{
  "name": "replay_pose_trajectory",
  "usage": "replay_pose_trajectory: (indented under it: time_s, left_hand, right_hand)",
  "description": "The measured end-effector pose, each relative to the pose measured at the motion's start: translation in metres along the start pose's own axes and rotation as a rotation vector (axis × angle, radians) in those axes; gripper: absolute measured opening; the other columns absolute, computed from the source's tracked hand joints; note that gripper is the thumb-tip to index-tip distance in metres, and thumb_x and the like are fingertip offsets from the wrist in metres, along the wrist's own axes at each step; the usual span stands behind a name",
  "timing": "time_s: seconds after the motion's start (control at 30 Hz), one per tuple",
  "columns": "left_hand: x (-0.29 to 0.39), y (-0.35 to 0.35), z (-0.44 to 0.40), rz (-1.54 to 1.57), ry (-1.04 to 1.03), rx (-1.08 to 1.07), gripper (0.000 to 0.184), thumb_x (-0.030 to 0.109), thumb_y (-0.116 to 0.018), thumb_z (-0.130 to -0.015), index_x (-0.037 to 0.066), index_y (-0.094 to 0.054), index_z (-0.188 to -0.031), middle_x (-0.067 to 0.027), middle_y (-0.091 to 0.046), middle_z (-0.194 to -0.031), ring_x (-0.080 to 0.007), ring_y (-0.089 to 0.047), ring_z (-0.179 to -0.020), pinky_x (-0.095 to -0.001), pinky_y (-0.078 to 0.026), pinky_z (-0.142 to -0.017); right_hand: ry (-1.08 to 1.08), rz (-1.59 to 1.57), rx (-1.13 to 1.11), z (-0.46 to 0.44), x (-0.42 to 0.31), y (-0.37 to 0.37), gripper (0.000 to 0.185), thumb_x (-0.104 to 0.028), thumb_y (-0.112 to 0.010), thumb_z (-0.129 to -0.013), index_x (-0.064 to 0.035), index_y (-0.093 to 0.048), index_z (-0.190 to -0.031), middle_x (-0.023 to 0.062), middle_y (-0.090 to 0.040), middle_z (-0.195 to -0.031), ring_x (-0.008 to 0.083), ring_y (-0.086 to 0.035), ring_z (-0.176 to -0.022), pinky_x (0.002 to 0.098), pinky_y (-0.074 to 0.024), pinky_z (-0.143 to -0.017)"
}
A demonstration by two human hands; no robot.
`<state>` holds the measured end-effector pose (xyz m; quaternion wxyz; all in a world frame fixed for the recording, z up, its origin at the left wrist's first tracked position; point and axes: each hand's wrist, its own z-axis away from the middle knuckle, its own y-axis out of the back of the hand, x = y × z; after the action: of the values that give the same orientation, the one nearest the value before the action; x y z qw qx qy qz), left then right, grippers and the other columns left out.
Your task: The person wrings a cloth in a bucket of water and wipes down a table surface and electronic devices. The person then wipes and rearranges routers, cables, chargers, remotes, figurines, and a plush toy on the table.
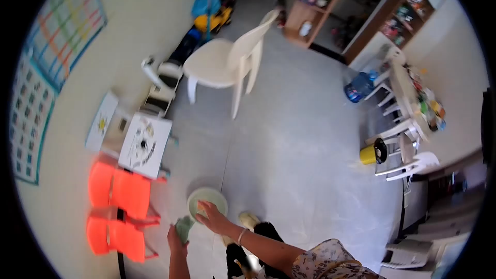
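Observation:
A pale green basin [217, 196] stands on the floor in front of my feet. My left hand [176, 242] is closed around a crumpled green cloth [184, 226], held just outside the basin's lower left rim. My right hand [213, 218], with a bracelet at the wrist, reaches over the basin's near side. Its fingers are apart and stretched toward the inside, and nothing shows in them. What the basin contains is too blurred to make out.
Orange chairs [132, 195] and a small white table [146, 145] line the left wall. Ahead stands a white chair [222, 63]. On the right are a blue water bottle [360, 87], a yellow bin [368, 154], white chairs [413, 166] and a cluttered table [406, 88].

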<state>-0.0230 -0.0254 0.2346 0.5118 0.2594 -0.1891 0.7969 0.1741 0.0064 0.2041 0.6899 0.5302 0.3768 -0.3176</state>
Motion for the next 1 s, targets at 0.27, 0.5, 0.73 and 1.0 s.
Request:
replay_pose_trajectory:
  time_s: [0.27,0.5,0.73,1.0]
  left_hand:
    - [0.032,-0.07,0.113,-0.142,-0.273,-0.269,0.038,0.031,-0.06,-0.09,0.007,-0.059,-0.119,-0.0104,-0.064,-0.11,-0.0214,-0.062,-0.097,-0.0353,-0.052,-0.08]
    - [-0.028,-0.303,0.26,-0.486,-0.378,-0.228,0.037,0.029,-0.059,-0.091,0.002,-0.063,-0.116,-0.0128,-0.064,-0.113,-0.0211,-0.061,-0.097,-0.0342,-0.051,-0.082]
    - [-0.1,-0.502,0.303,-0.553,-0.401,-0.506,0.034,0.023,-0.052,-0.095,-0.002,-0.062,-0.116,-0.0147,-0.064,-0.114,-0.0232,-0.062,-0.092,-0.0316,-0.053,-0.074]
    - [-0.182,-0.771,0.298,-0.39,-0.254,-1.052,0.042,0.017,-0.054,-0.092,0.008,-0.047,-0.133,-0.0111,-0.061,-0.113,-0.0273,-0.061,-0.101,-0.0354,-0.056,-0.075]
  right_hand:
    - [-0.264,-0.182,-0.062,0.175,0.036,0.253,0.044,-0.03,-0.06,-0.094,-0.0042,-0.052,-0.129,0.0184,-0.047,-0.123,0.028,-0.057,-0.11,0.038,-0.0471,-0.095]
    - [-0.373,-0.379,0.314,0.383,0.111,0.394,0.042,-0.027,-0.062,-0.092,-0.0045,-0.054,-0.127,0.0155,-0.046,-0.123,0.0257,-0.059,-0.106,0.0367,-0.0487,-0.092]
    - [-0.547,-0.355,0.881,0.555,0.228,0.554,0.031,-0.011,-0.061,-0.087,-0.0046,-0.062,-0.117,0.0132,-0.063,-0.107,0.0227,-0.065,-0.096,0.0335,-0.053,-0.084]
    - [-0.818,-0.491,1.285,0.785,0.326,0.632,0.029,-0.007,-0.06,-0.088,-0.0015,-0.062,-0.117,0.0086,-0.067,-0.1,0.0136,-0.063,-0.087,0.0294,-0.053,-0.074]
